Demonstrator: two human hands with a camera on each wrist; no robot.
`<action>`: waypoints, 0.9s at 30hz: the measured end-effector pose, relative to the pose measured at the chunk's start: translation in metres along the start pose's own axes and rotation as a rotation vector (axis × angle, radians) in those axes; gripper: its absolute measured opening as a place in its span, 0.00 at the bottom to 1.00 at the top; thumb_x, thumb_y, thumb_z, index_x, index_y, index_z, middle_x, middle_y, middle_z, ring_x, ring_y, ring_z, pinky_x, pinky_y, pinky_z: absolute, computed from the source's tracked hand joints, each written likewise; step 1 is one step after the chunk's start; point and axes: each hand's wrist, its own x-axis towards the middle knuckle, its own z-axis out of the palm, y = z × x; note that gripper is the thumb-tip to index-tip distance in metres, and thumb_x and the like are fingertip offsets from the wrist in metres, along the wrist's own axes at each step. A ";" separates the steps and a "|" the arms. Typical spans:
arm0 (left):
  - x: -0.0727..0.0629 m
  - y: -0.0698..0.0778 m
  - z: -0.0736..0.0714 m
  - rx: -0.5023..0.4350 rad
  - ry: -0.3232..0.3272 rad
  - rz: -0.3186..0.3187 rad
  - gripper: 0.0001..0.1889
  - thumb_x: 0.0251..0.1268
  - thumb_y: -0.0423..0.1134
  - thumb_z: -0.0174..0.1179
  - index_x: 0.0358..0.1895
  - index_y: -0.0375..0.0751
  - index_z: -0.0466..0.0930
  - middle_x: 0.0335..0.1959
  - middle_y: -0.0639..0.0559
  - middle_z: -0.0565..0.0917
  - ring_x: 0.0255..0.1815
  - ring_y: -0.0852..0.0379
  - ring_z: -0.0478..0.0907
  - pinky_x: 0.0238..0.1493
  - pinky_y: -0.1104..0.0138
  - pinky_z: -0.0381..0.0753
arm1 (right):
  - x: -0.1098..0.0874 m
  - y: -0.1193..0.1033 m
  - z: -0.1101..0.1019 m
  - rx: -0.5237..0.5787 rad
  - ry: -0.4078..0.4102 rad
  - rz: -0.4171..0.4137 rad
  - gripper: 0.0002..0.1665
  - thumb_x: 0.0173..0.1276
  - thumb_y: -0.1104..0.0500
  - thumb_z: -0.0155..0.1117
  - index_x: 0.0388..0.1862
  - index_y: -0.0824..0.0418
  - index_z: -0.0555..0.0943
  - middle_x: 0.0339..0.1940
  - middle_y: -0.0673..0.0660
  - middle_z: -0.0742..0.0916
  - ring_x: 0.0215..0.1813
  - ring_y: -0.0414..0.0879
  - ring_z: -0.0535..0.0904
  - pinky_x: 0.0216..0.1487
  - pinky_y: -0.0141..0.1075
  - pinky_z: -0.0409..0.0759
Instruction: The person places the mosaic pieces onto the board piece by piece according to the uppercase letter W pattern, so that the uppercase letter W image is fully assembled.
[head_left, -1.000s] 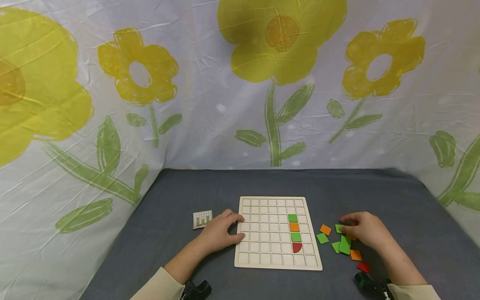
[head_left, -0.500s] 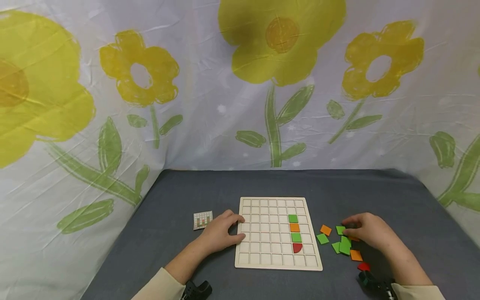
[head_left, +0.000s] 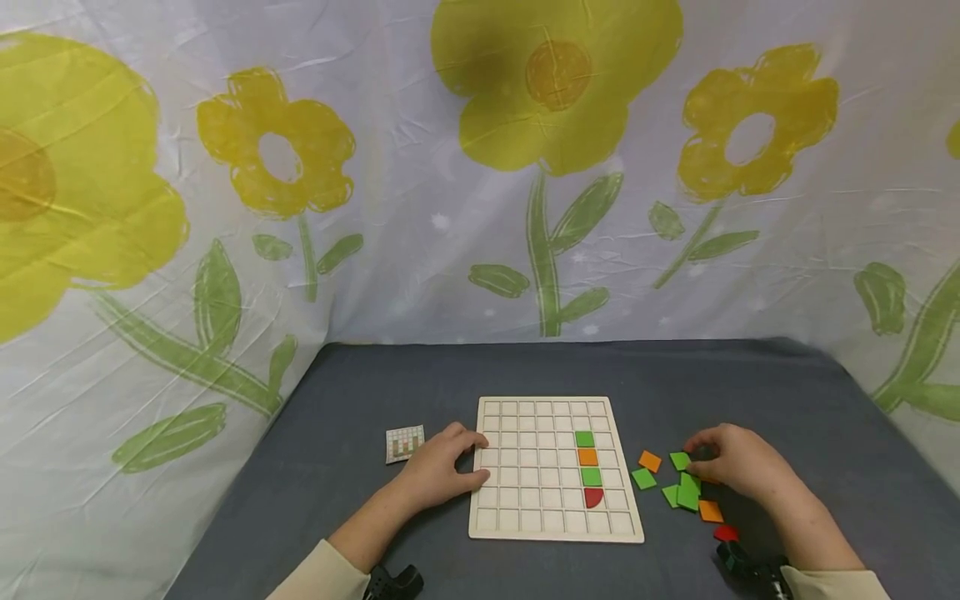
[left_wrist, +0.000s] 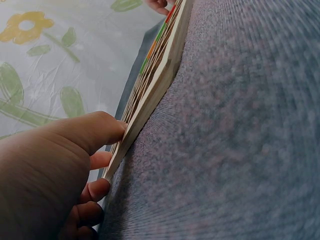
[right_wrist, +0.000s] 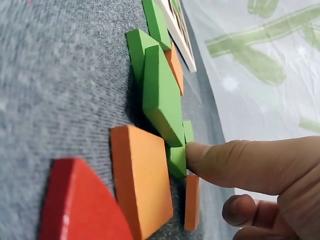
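Observation:
My left hand (head_left: 446,462) rests at the left edge of a pale wooden grid board (head_left: 525,523), thumb and index finger spread apart and touching the rim. In the left wrist view the thumb (left_wrist: 107,131) presses that edge. Four colours aside, one column of the board holds two green tiles, an orange square tile (head_left: 588,457) and a red quarter-round tile (head_left: 594,497). My right hand (head_left: 738,458) is at a loose pile, thumb and index finger at the right side of a green square tile (head_left: 679,461). Whether they pinch it is hidden.
Several loose green tiles (head_left: 687,492) overlap right of the board. Orange tiles (head_left: 711,511) and a red piece (head_left: 725,532) lie around them. A small patterned card (head_left: 404,443) lies left of the board. A flowered cloth (head_left: 420,250) hangs behind the dark table.
My right hand has drawn back slightly to the right, and more of the green tile at its fingertips shows. The left hand and the board's tiles stay as they were.

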 end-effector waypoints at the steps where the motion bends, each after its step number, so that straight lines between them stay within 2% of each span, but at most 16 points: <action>1: 0.000 0.000 0.000 -0.001 -0.001 0.000 0.19 0.68 0.50 0.67 0.59 0.50 0.82 0.44 0.57 0.75 0.38 0.60 0.71 0.40 0.60 0.75 | 0.000 0.000 0.000 0.003 -0.002 -0.001 0.17 0.64 0.58 0.75 0.50 0.64 0.88 0.29 0.52 0.80 0.28 0.47 0.71 0.31 0.42 0.69; 5: -0.001 0.000 0.000 -0.004 -0.001 0.001 0.19 0.68 0.50 0.67 0.59 0.50 0.81 0.44 0.57 0.75 0.38 0.60 0.71 0.40 0.60 0.75 | -0.002 0.000 0.002 0.014 -0.008 -0.004 0.17 0.62 0.61 0.74 0.50 0.65 0.87 0.24 0.53 0.74 0.26 0.47 0.67 0.29 0.42 0.64; 16: 0.000 -0.001 0.000 -0.008 -0.002 -0.004 0.20 0.68 0.50 0.68 0.60 0.50 0.82 0.44 0.58 0.75 0.38 0.60 0.71 0.40 0.60 0.75 | -0.001 -0.003 0.000 0.014 0.030 0.002 0.18 0.64 0.55 0.75 0.49 0.64 0.87 0.30 0.54 0.75 0.31 0.49 0.69 0.31 0.43 0.65; 22: 0.001 0.000 -0.001 -0.007 -0.005 -0.009 0.20 0.68 0.51 0.68 0.59 0.50 0.82 0.44 0.58 0.75 0.38 0.60 0.71 0.40 0.60 0.75 | -0.004 -0.008 -0.002 0.038 0.084 -0.051 0.18 0.65 0.54 0.75 0.48 0.64 0.87 0.27 0.54 0.72 0.26 0.48 0.66 0.29 0.42 0.63; 27: 0.001 -0.001 0.000 -0.009 -0.010 -0.008 0.20 0.68 0.51 0.67 0.60 0.50 0.82 0.44 0.57 0.75 0.38 0.60 0.71 0.39 0.60 0.75 | -0.010 -0.022 -0.004 0.040 0.132 -0.083 0.17 0.65 0.52 0.76 0.46 0.62 0.87 0.28 0.53 0.73 0.26 0.47 0.66 0.29 0.42 0.65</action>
